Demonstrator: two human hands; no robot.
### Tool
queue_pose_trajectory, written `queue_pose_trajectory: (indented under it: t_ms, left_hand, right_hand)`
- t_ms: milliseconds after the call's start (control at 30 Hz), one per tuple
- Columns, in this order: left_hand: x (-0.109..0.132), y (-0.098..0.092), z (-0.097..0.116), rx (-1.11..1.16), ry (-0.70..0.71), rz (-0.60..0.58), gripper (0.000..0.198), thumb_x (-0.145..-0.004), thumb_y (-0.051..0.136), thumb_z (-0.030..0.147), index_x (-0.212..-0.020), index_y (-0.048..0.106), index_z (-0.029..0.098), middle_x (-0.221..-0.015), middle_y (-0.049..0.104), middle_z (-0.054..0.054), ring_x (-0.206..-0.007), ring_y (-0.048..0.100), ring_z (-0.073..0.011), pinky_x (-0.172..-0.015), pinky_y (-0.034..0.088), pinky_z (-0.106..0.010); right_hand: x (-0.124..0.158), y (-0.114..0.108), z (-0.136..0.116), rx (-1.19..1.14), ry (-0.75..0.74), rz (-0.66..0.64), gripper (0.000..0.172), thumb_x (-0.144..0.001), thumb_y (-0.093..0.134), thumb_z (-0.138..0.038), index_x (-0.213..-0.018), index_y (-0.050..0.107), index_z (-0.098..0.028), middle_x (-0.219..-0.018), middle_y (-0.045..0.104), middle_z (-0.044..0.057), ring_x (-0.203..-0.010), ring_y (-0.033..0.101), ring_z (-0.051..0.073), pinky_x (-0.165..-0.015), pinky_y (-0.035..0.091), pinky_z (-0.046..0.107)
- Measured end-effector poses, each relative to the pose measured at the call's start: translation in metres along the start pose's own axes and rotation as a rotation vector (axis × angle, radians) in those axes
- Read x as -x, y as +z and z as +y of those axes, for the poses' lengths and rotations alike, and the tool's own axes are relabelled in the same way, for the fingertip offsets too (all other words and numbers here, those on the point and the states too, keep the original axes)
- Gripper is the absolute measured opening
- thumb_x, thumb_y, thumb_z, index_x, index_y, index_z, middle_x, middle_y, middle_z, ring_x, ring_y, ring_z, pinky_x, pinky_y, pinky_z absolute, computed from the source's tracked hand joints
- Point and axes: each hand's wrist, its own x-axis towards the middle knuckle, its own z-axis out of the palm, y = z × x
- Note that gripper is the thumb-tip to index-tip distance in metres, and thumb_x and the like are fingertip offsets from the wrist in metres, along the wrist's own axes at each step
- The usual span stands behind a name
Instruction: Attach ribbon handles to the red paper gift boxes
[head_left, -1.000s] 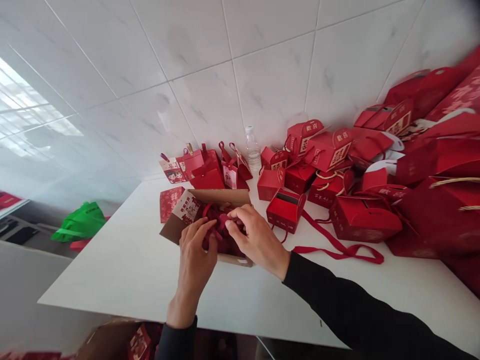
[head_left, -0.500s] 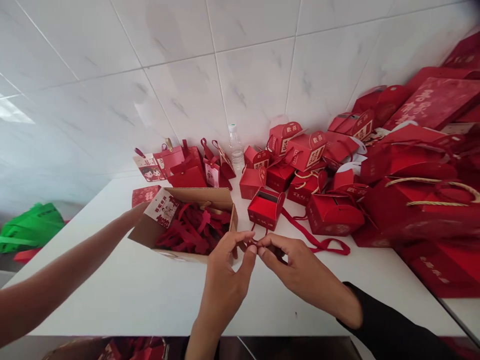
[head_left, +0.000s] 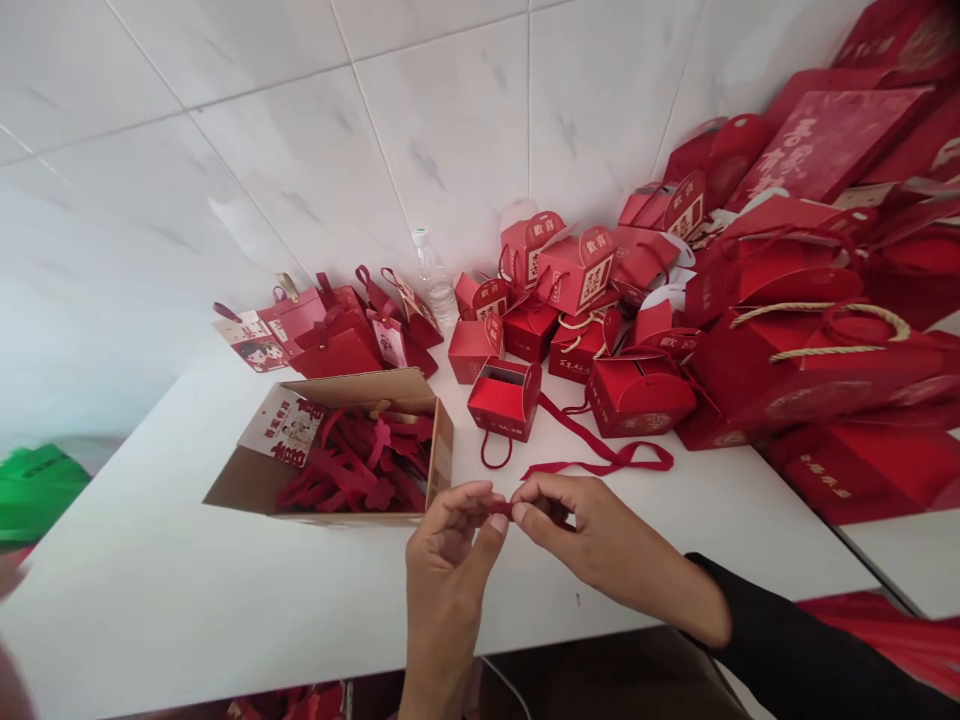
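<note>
A short, dark red strip [head_left: 502,510], which looks like ribbon, is pinched between my two hands above the white table. My left hand [head_left: 450,570] holds its left end between thumb and fingers, palm turned inward. At the other end, the thumb and forefinger of my right hand [head_left: 581,525] are closed on it. Just beyond my fingers stands a small red gift box [head_left: 504,400] with a cord loop hanging at its front. A long red ribbon [head_left: 607,457] lies on the table beside it. Left of my hands is an open cardboard box [head_left: 442,450] full of red ribbon strips [head_left: 360,465].
Red gift boxes [head_left: 577,270] crowd the right side, with larger red boxes [head_left: 795,370] piled beyond. Small red bags [head_left: 337,335] and a clear plastic bottle [head_left: 435,280] stand near the tiled wall. Green bags [head_left: 41,490] show past the table's left edge.
Another person's arm has drawn back to the left edge, and the small red box near its hand is no longer visible. My view has shifted; my hands still pinch the strip.
</note>
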Motion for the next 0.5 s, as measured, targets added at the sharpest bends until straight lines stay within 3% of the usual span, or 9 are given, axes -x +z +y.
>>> queue_pose_trajectory:
  t_ms: [167, 400, 500]
  left_hand:
    - [0.0057, -0.0014, -0.0083, -0.011, -0.043, 0.063, 0.032, -0.078, 0.087, 0.034, -0.106, 0.076, 0.025, -0.093, 0.079, -0.004, -0.09, 0.076, -0.017, -0.085, 0.062, -0.026]
    - [0.007, 0.0033, -0.0056, -0.156, 0.084, -0.028, 0.016, -0.081, 0.084, 0.034, -0.091, 0.082, 0.021, -0.088, 0.077, -0.005, -0.082, 0.074, -0.0178, -0.076, 0.062, -0.024]
    - [0.0076, 0.0045, -0.0079, -0.204, 0.106, 0.026, 0.017, -0.08, 0.085, 0.037, -0.09, 0.082, 0.023, -0.09, 0.079, -0.005, -0.085, 0.074, -0.0186, -0.078, 0.062, -0.024]
  right_hand:
    - [0.004, 0.0008, 0.0047, -0.013, 0.014, -0.006, 0.02, -0.099, 0.056, -0.032, -0.087, 0.068, -0.021, -0.069, 0.054, -0.005, -0.061, 0.043, 0.011, -0.056, 0.033, 0.025]
    - [0.007, 0.0014, 0.007, -0.057, 0.061, 0.001, 0.018, -0.096, 0.066, -0.036, -0.087, 0.067, -0.021, -0.064, 0.049, -0.006, -0.058, 0.041, 0.01, -0.053, 0.031, 0.023]
    - [0.0066, 0.0037, 0.008, -0.077, 0.083, 0.024, 0.019, -0.096, 0.065, -0.037, -0.088, 0.066, -0.02, -0.061, 0.048, -0.007, -0.056, 0.041, 0.01, -0.051, 0.03, 0.023]
